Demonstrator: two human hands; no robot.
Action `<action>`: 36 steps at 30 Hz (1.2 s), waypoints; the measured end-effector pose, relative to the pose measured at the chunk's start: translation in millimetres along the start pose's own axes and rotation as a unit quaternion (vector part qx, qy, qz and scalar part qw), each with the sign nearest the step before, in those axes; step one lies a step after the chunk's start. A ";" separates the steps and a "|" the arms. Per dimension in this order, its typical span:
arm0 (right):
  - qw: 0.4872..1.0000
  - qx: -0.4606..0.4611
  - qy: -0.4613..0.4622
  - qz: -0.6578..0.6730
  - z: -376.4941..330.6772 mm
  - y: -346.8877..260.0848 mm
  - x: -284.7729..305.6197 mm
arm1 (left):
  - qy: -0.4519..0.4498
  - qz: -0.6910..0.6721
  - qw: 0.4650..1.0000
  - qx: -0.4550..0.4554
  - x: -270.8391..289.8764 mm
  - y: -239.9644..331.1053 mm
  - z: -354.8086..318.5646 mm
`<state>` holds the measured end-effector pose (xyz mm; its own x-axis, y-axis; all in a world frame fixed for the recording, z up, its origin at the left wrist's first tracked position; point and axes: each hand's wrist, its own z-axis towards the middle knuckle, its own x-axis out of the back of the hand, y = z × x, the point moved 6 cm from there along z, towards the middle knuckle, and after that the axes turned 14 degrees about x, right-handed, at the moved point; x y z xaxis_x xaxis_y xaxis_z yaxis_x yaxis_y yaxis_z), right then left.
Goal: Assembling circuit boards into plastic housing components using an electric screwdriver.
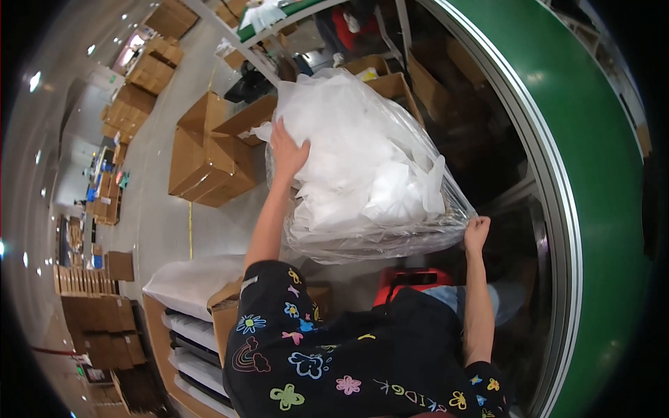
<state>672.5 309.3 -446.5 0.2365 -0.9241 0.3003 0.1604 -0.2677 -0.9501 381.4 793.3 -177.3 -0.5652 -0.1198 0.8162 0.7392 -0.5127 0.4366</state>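
Right hand [477,234] gripping clear bag [390,244], white material [345,139]

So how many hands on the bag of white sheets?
2: left hand spread on the white sheets, their left side; right hand pinching the clear plastic bag at lower right. Any behind it would be hidden.

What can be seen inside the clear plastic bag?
Crumpled white sheet material shows in the clear plastic bag, heaped up, with the left hand against its left side. Whatever lies beneath that heap is covered and cannot be seen.
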 end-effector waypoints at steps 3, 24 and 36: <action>1.000 0.016 -0.014 -0.023 3.0 -17.0 3.0 | -0.018 -0.023 0.999 -0.027 -25.5 55.1 38.0; 0.978 -0.076 -0.054 0.188 3.5 -80.4 1.3 | -0.360 -0.444 0.756 0.319 -234.2 -46.2 -86.9; 0.959 -0.119 -0.117 0.230 -10.5 -127.8 27.9 | -0.489 -0.372 0.783 -0.095 -113.5 287.7 -214.6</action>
<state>648.6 314.8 -317.5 0.4435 -0.8800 -0.1703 -0.2282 0.0729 -0.9709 579.6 477.0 -225.6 -0.1943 0.9329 0.3032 0.2196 -0.2599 0.9404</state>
